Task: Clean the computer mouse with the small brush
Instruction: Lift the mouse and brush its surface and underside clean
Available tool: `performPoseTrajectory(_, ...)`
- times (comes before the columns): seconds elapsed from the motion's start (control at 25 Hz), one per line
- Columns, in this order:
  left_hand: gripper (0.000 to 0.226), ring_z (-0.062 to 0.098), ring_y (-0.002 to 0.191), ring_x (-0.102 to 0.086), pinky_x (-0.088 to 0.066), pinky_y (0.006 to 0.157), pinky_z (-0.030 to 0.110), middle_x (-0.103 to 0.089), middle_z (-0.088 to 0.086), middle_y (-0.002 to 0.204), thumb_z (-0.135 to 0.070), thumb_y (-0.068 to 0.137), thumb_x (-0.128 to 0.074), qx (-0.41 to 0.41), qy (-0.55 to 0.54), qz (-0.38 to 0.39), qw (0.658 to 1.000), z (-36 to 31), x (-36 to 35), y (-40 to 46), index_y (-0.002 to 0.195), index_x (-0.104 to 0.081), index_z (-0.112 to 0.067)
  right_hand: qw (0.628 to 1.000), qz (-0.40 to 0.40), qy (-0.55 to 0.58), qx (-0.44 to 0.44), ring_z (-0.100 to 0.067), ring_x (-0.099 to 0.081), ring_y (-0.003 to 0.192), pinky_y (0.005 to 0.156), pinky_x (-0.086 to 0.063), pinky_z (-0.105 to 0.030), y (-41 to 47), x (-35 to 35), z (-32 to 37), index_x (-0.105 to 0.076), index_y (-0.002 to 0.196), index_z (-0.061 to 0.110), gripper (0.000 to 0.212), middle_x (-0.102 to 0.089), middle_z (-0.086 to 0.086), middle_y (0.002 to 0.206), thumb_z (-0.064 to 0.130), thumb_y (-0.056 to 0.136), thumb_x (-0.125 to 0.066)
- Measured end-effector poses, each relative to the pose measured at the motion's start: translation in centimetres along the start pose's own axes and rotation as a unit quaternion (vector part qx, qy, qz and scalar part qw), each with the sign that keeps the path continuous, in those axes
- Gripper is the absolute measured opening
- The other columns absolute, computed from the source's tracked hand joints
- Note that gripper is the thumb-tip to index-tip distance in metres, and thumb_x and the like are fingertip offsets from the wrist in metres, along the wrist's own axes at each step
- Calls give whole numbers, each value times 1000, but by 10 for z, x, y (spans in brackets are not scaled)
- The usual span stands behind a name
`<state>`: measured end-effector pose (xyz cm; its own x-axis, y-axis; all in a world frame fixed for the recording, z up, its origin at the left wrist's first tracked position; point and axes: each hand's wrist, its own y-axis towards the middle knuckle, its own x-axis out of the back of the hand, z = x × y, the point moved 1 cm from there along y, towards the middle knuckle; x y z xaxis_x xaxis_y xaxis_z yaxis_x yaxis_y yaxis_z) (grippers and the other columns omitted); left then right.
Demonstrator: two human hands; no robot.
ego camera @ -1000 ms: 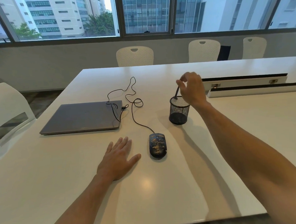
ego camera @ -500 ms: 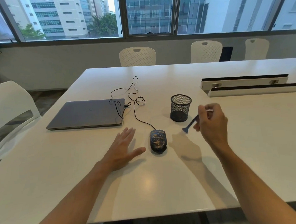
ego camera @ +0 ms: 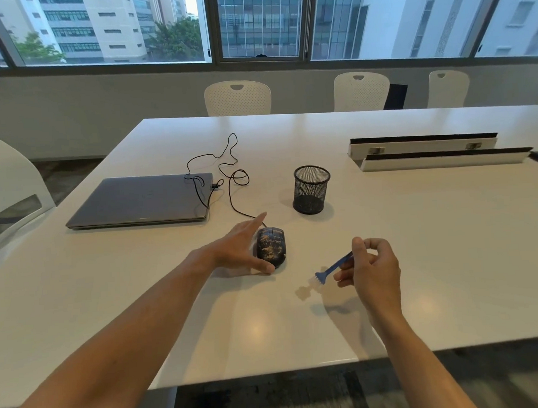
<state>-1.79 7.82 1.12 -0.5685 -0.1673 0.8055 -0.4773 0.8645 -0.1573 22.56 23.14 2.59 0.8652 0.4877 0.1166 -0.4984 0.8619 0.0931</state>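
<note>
while our closed laptop lies at ten o'clock on the white table, our left hand spreads open, fingers touching the left flank of the dark patterned computer mouse at centre. its cable loops away toward eleven. the mesh pen cup stands at one o'clock. at four o'clock, our right hand pinches the small blue brush, bristles pointing down-left, apart from the mouse.

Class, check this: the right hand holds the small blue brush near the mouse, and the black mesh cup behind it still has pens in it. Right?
Not quite. The head view shows the mesh cup empty. The rest stands: the right hand holds the blue brush near the mouse.
</note>
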Motion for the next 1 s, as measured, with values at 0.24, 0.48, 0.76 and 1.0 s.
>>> performPoseTrajectory(0.24, 127, 30, 141, -20, -20, 117, 53, -33, 6, 152, -56, 55, -87, -7, -15, -7, 1000, -3, -4, 3, 155, -11, -36, 1000, 16, 7, -24, -21, -70, 50, 50, -59, -32, -11, 6, -9, -53, 99, 22, 16, -72, 2, 65, 38, 104, -51)
performPoseTrajectory(0.48, 119, 28, 135, -30, -28, 115, 44, -34, 8, 147, -47, 53, -90, 0, -83, -25, 996, -3, -9, 0, 149, -20, -40, 999, 22, 30, -36, -23, -71, 53, 48, -57, -29, -16, 6, -6, -54, 101, 22, 17, -72, 0, 65, 39, 104, -51)
performPoseTrajectory(0.76, 113, 22, 131, -35, -32, 110, 34, -31, 6, 149, -57, 50, -88, -33, -118, -73, 990, -13, -16, -24, 141, -21, -48, 996, 13, 77, -52, -22, -70, 52, 46, -56, -28, -24, 12, 0, -53, 101, 22, 18, -72, -2, 63, 38, 105, -49)
performPoseTrajectory(1.0, 107, 16, 135, -32, -31, 114, 36, -28, -1, 153, -60, 53, -86, -50, -108, -84, 989, -28, -33, -76, 130, -12, -70, 988, 59, 122, -79, -25, -70, 51, 43, -54, -29, -33, 16, 5, -50, 104, 19, 18, -76, -11, 75, 34, 108, -42)
